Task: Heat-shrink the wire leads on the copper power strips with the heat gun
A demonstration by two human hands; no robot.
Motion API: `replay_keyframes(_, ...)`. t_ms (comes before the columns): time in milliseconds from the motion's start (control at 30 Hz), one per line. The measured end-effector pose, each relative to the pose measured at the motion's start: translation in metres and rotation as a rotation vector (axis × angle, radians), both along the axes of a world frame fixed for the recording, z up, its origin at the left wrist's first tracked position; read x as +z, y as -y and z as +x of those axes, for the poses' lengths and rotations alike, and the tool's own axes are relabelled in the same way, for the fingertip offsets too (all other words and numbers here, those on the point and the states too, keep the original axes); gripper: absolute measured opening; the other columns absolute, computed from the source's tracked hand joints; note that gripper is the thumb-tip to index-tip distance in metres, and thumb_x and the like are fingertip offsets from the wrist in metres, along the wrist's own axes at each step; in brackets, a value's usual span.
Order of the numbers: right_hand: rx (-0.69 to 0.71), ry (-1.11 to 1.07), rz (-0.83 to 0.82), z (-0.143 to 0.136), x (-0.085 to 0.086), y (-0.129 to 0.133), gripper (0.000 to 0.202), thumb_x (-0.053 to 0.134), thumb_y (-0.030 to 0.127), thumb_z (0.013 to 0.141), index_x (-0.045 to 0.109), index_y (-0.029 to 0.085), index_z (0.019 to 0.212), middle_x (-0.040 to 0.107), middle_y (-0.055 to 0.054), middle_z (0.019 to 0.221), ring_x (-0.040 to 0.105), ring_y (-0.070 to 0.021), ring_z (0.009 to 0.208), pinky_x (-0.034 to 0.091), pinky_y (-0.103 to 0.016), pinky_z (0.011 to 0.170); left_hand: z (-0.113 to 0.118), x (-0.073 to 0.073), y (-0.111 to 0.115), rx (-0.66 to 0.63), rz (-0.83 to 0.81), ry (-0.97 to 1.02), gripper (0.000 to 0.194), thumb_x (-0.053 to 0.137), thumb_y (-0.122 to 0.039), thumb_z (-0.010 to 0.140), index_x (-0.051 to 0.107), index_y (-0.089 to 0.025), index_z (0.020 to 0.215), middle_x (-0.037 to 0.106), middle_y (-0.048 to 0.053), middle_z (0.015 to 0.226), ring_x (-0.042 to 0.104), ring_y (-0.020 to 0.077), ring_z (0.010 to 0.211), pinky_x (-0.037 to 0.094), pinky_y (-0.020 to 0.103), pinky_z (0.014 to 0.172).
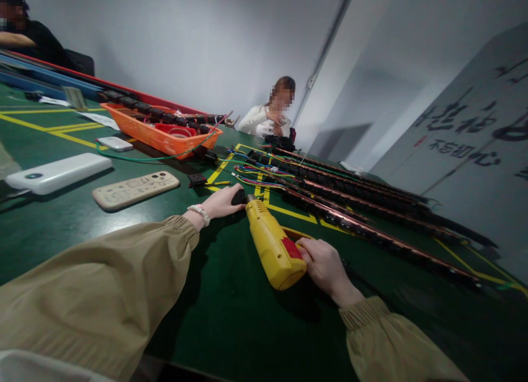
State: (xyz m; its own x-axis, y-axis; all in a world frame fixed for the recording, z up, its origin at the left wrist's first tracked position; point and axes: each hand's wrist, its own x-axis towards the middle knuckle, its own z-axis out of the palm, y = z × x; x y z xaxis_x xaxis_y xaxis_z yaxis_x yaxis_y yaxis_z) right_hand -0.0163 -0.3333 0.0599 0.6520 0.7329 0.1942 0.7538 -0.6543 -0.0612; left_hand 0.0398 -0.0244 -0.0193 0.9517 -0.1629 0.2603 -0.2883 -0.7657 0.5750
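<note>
A yellow heat gun (268, 239) with a red patch on its side is gripped by its handle in my right hand (324, 264). Its metal nozzle points away from me, toward the fingers of my left hand (223, 202). Those fingers are closed around a small black part (238, 197), whose kind I cannot make out. The nozzle tip is right beside that part. Just beyond my left hand lies a black connector (198, 180) with a yellow-green wire (223, 183).
Long copper-and-black bars (350, 220) with coloured wires stretch away to the right. An orange basket (165, 143) holds more bars. On the left lie a phone in a beige case (136, 191) and a white device (61, 172). One person (268, 118) sits opposite, another (37, 41) far left.
</note>
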Motion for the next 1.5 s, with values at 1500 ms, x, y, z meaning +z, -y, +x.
replay_keyframes(1500, 0.035, -0.203, 0.038, 0.006, 0.006, 0.005, 0.077, 0.032, 0.084, 0.071, 0.055, 0.014, 0.092, 0.056, -0.009, 0.088, 0.054, -0.02, 0.078, 0.04, -0.031, 0.068, 0.001, -0.004, 0.0, -0.008, -0.02, 0.013, 0.052, 0.053, -0.048, 0.079, 0.044, -0.015, 0.118, 0.059, 0.011, 0.096, 0.058, 0.0241, 0.087, 0.043, 0.031, 0.071)
